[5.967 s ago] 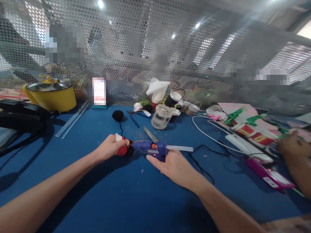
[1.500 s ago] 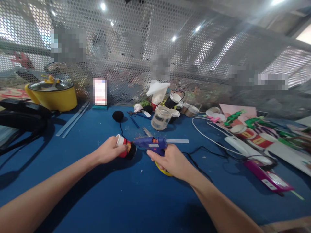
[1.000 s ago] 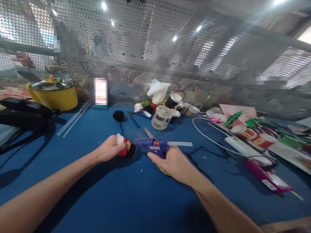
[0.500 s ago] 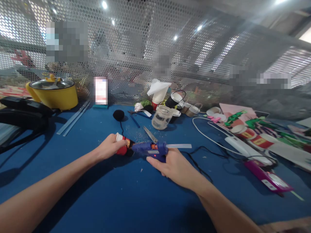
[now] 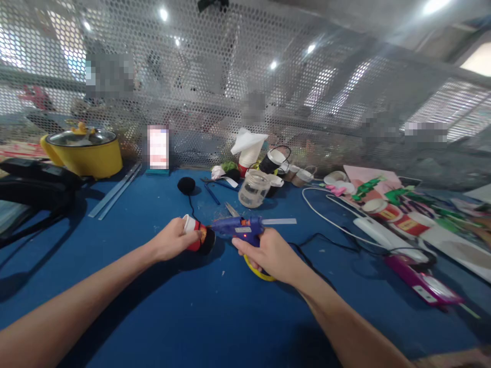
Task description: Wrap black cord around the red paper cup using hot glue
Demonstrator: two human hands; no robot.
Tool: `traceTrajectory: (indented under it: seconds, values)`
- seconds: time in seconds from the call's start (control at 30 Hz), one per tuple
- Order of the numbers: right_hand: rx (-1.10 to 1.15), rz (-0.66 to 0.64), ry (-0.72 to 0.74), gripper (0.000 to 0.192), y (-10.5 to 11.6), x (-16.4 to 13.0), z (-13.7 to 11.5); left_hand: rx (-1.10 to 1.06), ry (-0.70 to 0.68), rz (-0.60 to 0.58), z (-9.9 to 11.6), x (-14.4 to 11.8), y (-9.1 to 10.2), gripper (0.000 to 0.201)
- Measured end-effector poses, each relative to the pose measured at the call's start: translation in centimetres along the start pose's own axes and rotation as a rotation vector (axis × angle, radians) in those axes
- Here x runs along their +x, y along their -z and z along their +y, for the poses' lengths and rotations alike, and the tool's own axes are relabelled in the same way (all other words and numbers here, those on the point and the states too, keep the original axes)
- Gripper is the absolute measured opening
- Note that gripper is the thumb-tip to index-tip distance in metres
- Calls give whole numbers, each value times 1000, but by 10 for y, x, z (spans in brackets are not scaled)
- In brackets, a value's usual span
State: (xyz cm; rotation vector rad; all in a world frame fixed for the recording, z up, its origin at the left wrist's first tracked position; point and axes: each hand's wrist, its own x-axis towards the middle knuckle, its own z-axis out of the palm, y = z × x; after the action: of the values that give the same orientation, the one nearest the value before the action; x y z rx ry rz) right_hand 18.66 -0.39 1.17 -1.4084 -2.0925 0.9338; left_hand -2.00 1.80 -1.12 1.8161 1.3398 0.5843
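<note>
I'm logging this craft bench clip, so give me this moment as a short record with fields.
left hand: grips a small red and white cup lying on its side
right hand: holds a blue glue gun, nozzle at the cup's dark end
surface: blue table
behind the hands: clear jar, black pompom
far left: yellow pot
right side: white cable

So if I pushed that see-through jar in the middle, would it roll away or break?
The clear jar stands upright on the blue table, so a gentle push would probably slide it, not roll it. It looks nearly empty, so likely light and easy to tip. If it is glass, it could crack; I cannot tell.
</note>
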Motion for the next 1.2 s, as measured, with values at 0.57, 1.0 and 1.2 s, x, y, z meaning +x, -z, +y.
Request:
traceTrajectory:
  seconds: [0.57,1.0,1.2]
  values:
    - [376,-18,-72,14,4,12,9,4,-18,20,-1,0,-1,27]
    - [502,371,-237,17,74,89,27,-76,-66,112,1,-1,3,28]
    - [363,350,-320,21,81,103,41,-117,-84,131,-1,0,2,27]
